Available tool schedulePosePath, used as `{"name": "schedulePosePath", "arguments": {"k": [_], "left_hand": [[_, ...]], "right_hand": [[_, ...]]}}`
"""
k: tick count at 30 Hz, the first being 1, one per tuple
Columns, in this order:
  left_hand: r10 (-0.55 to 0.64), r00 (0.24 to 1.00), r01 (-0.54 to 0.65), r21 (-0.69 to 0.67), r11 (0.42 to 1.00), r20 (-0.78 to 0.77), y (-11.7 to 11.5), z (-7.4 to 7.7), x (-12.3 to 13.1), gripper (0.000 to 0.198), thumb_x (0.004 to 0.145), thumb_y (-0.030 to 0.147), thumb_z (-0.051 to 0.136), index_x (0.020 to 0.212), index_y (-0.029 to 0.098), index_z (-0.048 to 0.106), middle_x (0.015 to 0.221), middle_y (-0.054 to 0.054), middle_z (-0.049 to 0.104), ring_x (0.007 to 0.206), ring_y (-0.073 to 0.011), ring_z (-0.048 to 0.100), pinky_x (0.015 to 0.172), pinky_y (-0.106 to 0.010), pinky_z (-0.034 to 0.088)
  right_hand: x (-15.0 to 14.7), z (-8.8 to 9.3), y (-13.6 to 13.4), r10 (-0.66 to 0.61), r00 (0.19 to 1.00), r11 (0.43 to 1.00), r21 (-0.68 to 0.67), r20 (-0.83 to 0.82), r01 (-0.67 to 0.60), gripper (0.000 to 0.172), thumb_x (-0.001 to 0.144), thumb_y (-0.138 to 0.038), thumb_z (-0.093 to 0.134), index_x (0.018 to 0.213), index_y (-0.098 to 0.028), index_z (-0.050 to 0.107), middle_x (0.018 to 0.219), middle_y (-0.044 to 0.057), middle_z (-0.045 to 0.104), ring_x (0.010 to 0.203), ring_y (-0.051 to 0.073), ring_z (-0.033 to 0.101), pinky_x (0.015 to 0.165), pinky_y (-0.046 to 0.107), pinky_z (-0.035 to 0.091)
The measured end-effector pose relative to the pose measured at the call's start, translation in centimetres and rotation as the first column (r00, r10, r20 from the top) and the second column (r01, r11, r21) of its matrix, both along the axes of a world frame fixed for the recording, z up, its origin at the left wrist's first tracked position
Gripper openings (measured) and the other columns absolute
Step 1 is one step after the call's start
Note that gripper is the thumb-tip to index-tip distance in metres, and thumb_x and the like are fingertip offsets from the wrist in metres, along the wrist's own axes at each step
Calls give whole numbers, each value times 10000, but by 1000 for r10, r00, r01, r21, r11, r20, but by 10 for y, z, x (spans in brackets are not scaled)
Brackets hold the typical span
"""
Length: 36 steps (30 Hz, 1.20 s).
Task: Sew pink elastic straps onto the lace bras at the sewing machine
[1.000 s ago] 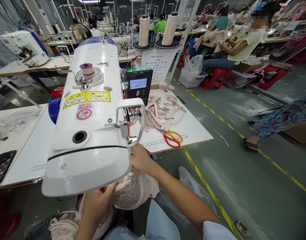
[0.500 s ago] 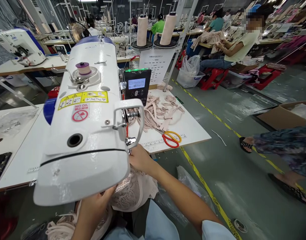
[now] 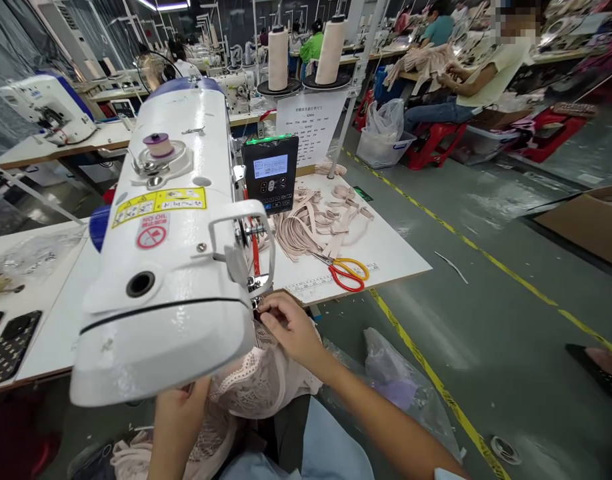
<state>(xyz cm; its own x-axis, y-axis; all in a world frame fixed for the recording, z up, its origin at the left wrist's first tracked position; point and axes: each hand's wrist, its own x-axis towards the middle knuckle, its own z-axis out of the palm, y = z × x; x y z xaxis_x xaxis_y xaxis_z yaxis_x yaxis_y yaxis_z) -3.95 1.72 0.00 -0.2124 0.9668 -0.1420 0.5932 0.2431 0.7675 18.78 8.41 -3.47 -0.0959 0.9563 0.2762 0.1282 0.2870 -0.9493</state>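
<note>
A white sewing machine (image 3: 166,280) fills the middle of the view, and its head covers the needle area. My right hand (image 3: 293,330) is at the right side of the head, thumb and fingertips pinched beside a small metal part (image 3: 257,303); what they pinch is too small to make out. Below the head hangs a pale pink lace bra (image 3: 259,387), draped over my lap. My left hand (image 3: 181,413) reaches under the head's front edge, closed at the bra's left side. Its fingertips are partly hidden by the machine.
Red-and-yellow scissors (image 3: 349,273) lie on the table (image 3: 401,267) beside a heap of pale pink straps (image 3: 301,227). A control panel (image 3: 270,175) and thread cones (image 3: 331,53) stand behind. A phone (image 3: 13,347) is at left. Plastic bags (image 3: 396,373) lie on the floor.
My right hand has turned, its fingers now pinched at the machine's side. My left hand has shifted slightly left. The passer-by at right has mostly left the view, which has moved a little.
</note>
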Motion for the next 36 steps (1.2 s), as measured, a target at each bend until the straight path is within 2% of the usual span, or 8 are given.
{"name": "schedulePosePath", "arguments": {"k": [7, 10, 16, 20, 24, 26, 31, 36], "left_hand": [[28, 998, -28, 11, 1000, 47, 3, 1, 4, 348, 799, 506, 615, 830, 181, 735, 716, -41, 731, 704, -221, 661, 594, -255, 499], [32, 998, -31, -7, 999, 57, 3, 3, 5, 358, 793, 521, 621, 819, 181, 731, 687, -40, 726, 644, -215, 649, 560, -258, 489], [38, 992, -32, -50, 998, 117, 4, 12, 12, 364, 790, 531, 621, 821, 181, 718, 711, -54, 724, 703, -237, 665, 577, -267, 502], [39, 993, -41, 14, 999, 110, 2, 17, 15, 340, 796, 514, 611, 681, 199, 663, 599, -25, 646, 587, -188, 579, 516, -243, 440], [67, 994, -67, 3, 998, 84, -1, 18, 16, 434, 803, 550, 588, 547, 203, 548, 541, 4, 525, 538, -152, 473, 500, -234, 371], [69, 992, -68, -5, 998, 110, -2, 15, 16, 446, 808, 565, 581, 559, 199, 534, 565, 8, 517, 562, -149, 473, 524, -231, 372], [44, 974, -55, 44, 998, 221, -3, 5, 14, 434, 822, 585, 561, 634, 194, 575, 602, 3, 568, 611, -155, 516, 575, -226, 409], [-48, 953, 35, 50, 998, 298, 4, 8, 8, 430, 842, 604, 538, 759, 189, 612, 681, -6, 602, 677, -177, 553, 623, -242, 441]], "right_hand": [[10, -15, -18, 64, 997, 998, -12, -39, -64, 156, 923, -340, 567, 950, -201, 632, 978, 60, 604, 836, 160, 578, 700, 278, 468], [11, -20, -22, 99, 994, 995, -4, -54, -100, 242, 917, -425, 573, 959, -197, 639, 976, 66, 605, 837, 162, 574, 702, 279, 476], [12, -21, -33, 174, 985, 985, 7, -21, -174, 419, 880, -587, 568, 985, -188, 642, 986, 78, 607, 903, 189, 573, 795, 322, 477], [16, -28, -37, 194, 980, 981, 23, 36, -195, 521, 857, -662, 542, 1044, -184, 635, 1004, 85, 612, 940, 209, 579, 829, 340, 465], [25, -38, -43, 228, 958, 973, -13, 173, -230, 625, 841, -729, 492, 1135, -190, 609, 1015, 91, 621, 912, 227, 580, 789, 345, 458], [31, -43, -47, 234, 943, 971, -5, 238, -239, 604, 888, -708, 422, 1133, -187, 604, 990, 95, 625, 884, 232, 575, 770, 354, 450], [43, -53, -57, 247, 919, 959, 61, 308, -278, 442, 1013, -480, 260, 999, -191, 594, 879, 80, 618, 830, 219, 547, 757, 359, 424], [46, -50, -64, 211, 938, 972, 45, 276, -232, 472, 1001, -516, 273, 789, -199, 551, 717, 37, 559, 704, 189, 530, 666, 308, 406]]}}
